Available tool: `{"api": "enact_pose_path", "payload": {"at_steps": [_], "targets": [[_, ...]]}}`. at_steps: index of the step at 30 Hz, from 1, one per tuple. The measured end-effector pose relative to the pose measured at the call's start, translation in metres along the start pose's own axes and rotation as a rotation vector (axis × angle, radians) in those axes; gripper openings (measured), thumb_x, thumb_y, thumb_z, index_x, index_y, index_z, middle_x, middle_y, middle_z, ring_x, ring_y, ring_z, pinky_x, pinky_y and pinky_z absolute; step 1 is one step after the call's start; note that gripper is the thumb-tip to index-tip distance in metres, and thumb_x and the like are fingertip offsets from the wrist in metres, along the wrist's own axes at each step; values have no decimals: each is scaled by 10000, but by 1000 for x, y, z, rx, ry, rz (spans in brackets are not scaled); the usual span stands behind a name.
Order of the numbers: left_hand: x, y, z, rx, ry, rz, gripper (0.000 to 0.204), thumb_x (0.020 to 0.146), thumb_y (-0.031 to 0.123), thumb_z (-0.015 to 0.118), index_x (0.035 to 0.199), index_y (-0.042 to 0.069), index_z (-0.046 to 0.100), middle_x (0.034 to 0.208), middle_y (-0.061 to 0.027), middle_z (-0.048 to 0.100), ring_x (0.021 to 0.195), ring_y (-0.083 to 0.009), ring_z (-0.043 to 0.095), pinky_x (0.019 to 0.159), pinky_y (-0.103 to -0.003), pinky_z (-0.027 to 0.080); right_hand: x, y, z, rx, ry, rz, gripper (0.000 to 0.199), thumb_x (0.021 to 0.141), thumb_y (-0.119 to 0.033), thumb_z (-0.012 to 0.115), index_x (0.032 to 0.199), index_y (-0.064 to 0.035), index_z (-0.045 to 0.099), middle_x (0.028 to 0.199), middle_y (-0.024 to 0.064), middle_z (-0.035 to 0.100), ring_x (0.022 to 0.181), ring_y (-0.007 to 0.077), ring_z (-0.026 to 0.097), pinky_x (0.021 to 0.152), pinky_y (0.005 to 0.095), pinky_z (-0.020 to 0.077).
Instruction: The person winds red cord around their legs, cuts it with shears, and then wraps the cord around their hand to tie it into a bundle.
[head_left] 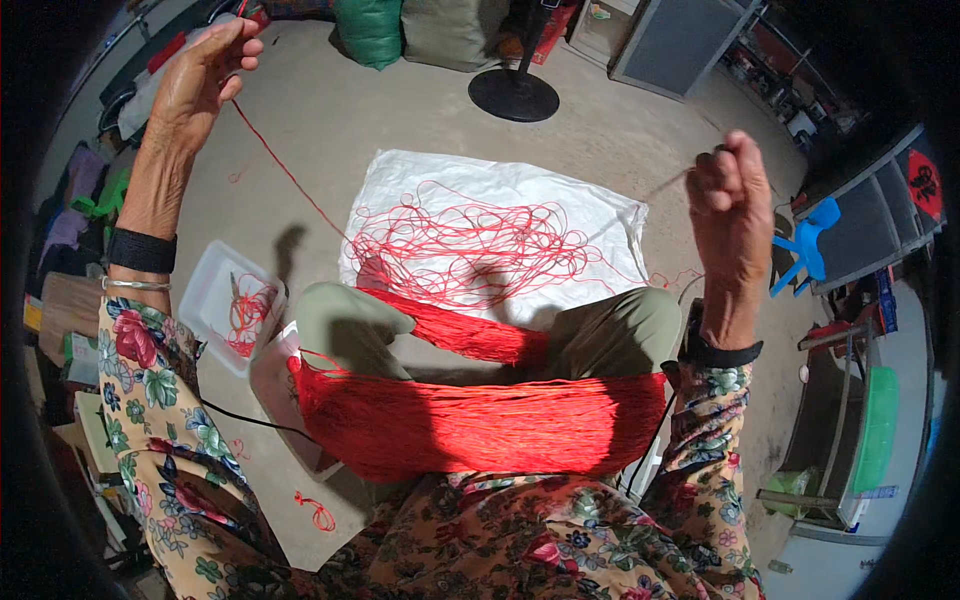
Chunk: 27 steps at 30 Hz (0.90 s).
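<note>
Though tangled, bright red cord (490, 243)

A beige floral top (480, 545) bearing red, pink, blue and green blooms is worn with a silver-coloured bangle (136, 286) and black band (142, 250) past its left cuff, a second black band (738, 355) at its right cuff, and olive-green trousers (345, 312) ahead of it.

Left hand (205, 82) raised, pinching red strand (291, 177) running to loose tangle (480, 245) on white sheet (400, 175). Right hand (732, 195) raised, curled around what seems thin strand (668, 187), blurred. Red bundle (480, 425) across lap.
</note>
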<state>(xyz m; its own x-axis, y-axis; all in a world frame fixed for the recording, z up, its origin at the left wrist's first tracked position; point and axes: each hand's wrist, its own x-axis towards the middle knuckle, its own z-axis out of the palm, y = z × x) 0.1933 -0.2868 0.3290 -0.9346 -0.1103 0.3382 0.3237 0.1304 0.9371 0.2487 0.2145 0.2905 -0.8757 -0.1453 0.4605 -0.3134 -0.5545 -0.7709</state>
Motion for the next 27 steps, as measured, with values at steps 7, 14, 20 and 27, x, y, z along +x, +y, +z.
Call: {"api": "enact_pose_path", "payload": {"at_steps": [7, 14, 20, 27], "targets": [[-4, -10, 15, -72, -105, 15, 271, 974, 284, 572, 1110, 57, 630, 919, -5, 666, 789, -56, 601, 498, -166, 364, 1, -43, 19, 117, -272, -202, 180, 1057, -211, 404, 1089, -61, 499, 744, -22, 405, 660, 117, 373, 690, 273, 374], [-5, -15, 52, -165, -244, -20, 261, 971, 273, 578, 1090, 48, 633, 898, -18, 668, 764, -61, 603, 481, -164, 353, 17, -116, 37, -181, -388, -327, 244, 1011, -136, 460, 1194, 24, 447, 988, 105, 509, 883, 207, 497, 866, 368, 429], [-8, -25, 65, -209, -284, -59, 259, 972, 271, 575, 1076, 42, 634, 897, -32, 670, 760, -65, 607, 465, -158, 370, 30, -131, 32, -73, -629, -123, 405, 1001, -137, 489, 1323, 91, 395, 1140, 170, 516, 1100, 238, 491, 952, 392, 447], [-7, -22, 53, -212, -297, -31, 270, 970, 276, 581, 1091, 42, 636, 909, -28, 670, 764, -64, 610, 468, -154, 369, 27, -166, 13, -275, -291, -305, 481, 996, -189, 497, 1333, 140, 403, 1363, 280, 457, 1283, 359, 462, 1130, 431, 364]]}}
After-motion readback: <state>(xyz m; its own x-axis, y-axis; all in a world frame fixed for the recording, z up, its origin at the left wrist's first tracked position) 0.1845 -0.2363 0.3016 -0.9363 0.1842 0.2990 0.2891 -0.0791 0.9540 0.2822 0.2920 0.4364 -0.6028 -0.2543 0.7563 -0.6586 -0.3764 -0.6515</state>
